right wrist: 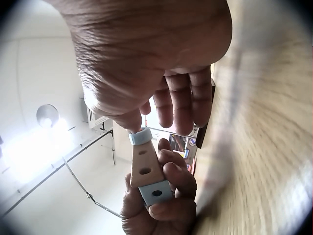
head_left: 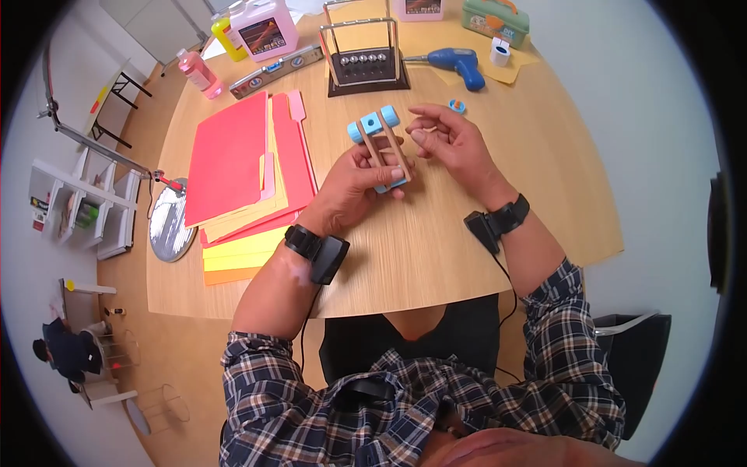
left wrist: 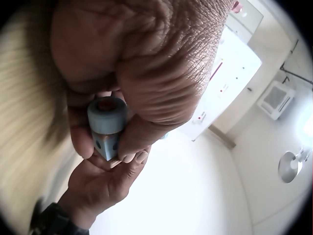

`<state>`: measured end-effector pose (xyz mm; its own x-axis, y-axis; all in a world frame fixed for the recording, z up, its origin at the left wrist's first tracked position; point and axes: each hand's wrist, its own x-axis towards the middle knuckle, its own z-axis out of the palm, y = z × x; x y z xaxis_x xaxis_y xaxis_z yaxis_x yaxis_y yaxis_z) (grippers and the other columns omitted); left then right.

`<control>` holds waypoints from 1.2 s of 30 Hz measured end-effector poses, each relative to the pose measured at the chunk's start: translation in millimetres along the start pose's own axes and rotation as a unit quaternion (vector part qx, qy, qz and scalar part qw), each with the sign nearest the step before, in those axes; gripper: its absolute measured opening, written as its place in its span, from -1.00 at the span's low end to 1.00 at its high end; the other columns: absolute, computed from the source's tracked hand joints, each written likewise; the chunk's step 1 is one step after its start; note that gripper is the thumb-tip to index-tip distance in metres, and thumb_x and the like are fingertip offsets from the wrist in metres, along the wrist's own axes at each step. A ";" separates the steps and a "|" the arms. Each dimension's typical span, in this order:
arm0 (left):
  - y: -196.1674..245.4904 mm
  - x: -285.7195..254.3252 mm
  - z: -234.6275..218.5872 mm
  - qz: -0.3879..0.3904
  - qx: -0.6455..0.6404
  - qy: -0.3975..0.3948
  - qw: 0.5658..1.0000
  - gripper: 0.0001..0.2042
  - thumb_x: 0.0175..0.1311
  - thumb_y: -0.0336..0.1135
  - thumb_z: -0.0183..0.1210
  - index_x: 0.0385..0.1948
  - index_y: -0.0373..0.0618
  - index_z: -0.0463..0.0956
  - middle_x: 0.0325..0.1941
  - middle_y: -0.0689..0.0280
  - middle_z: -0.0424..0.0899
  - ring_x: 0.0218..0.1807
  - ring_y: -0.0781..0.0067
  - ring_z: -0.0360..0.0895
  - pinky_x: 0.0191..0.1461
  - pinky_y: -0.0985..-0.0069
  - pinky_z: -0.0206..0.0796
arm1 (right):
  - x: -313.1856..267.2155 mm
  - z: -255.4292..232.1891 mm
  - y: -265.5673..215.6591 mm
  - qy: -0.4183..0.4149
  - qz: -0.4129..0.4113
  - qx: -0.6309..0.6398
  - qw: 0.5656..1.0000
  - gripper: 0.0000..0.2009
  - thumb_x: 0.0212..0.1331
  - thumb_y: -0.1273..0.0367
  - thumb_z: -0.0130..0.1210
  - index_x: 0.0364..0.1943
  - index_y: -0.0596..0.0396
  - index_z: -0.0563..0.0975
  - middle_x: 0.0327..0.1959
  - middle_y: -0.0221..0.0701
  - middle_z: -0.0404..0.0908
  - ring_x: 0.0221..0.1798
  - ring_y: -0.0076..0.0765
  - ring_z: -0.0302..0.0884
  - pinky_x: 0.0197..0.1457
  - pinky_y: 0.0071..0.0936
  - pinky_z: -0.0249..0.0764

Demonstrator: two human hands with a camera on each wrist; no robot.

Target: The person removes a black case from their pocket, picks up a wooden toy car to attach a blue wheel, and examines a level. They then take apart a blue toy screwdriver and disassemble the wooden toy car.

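My left hand (head_left: 354,183) grips a small toy assembly of two wooden strips (right wrist: 146,164) with holes, joined by light blue blocks (head_left: 372,123). Thumb and fingers close round its lower end, which they partly hide. Round light blue caps (left wrist: 106,116) sit at the ends of the blocks. My right hand (head_left: 459,148) hovers just right of the upper end, fingers loosely bent, with nothing seen in it. In the right wrist view its thumb tip overlaps the upper cap (right wrist: 141,136). A small blue round piece with an orange middle (head_left: 457,107) lies on the table beyond the right hand.
Red and yellow folders (head_left: 229,159) lie at the left. A Newton's cradle (head_left: 366,66), a spirit level (head_left: 276,71) and a blue toy drill (head_left: 459,62) stand or lie farther back. Bottles (head_left: 198,74), a jug (head_left: 264,31) and a green toolbox (head_left: 498,22) line the far edge.
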<state>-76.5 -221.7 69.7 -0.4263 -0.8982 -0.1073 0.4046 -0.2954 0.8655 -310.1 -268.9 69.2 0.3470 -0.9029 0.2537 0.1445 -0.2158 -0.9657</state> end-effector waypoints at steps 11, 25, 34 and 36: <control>4.3 8.0 -7.0 0.040 0.015 0.014 0.999 -0.26 0.27 -0.47 0.50 0.49 -0.17 0.33 0.09 0.17 0.79 0.15 0.27 0.77 0.05 0.42 0.54 | 0.1 0.7 3.0 -0.023 -0.062 -0.134 0.989 -0.70 0.51 0.37 0.29 0.22 0.15 0.67 -0.22 -0.44 0.75 -0.19 -0.61 0.66 -0.06 -0.52 0.64; 0.7 9.0 -15.4 0.060 0.014 0.045 0.997 -0.31 0.26 -0.48 0.47 0.44 -0.04 0.37 0.02 0.26 0.75 0.08 0.36 0.76 0.00 0.41 0.50 | 17.7 -54.3 16.5 0.118 -0.055 -0.172 0.976 -0.78 0.46 0.36 0.31 0.06 0.18 0.73 -0.29 -0.49 0.75 -0.29 -0.59 0.65 -0.15 -0.53 0.59; 4.2 8.0 -12.7 0.058 0.002 0.024 0.998 -0.28 0.25 -0.50 0.45 0.46 -0.02 0.33 0.03 0.27 0.72 0.06 0.37 0.76 0.00 0.42 0.49 | 30.0 -98.5 44.8 0.203 -0.031 -0.299 0.932 -0.68 0.37 0.27 0.38 0.08 0.18 0.73 -0.17 -0.32 0.82 -0.19 -0.39 0.70 0.00 -0.39 0.65; 4.3 7.2 -11.7 0.056 -0.004 0.024 0.998 -0.27 0.25 -0.50 0.46 0.47 -0.03 0.33 0.03 0.26 0.72 0.06 0.36 0.76 0.01 0.41 0.49 | 26.9 -93.1 42.0 0.206 -0.013 -0.323 0.924 -0.61 0.32 0.26 0.42 0.15 0.15 0.70 -0.01 -0.28 0.82 -0.15 -0.32 0.71 0.06 -0.35 0.65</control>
<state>-68.3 -233.3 66.9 -0.3390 -0.9402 -0.0328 0.4537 -0.1939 0.8698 -381.0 -336.9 30.2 -0.0497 -0.9303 0.3635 -0.4815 -0.2965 -0.8248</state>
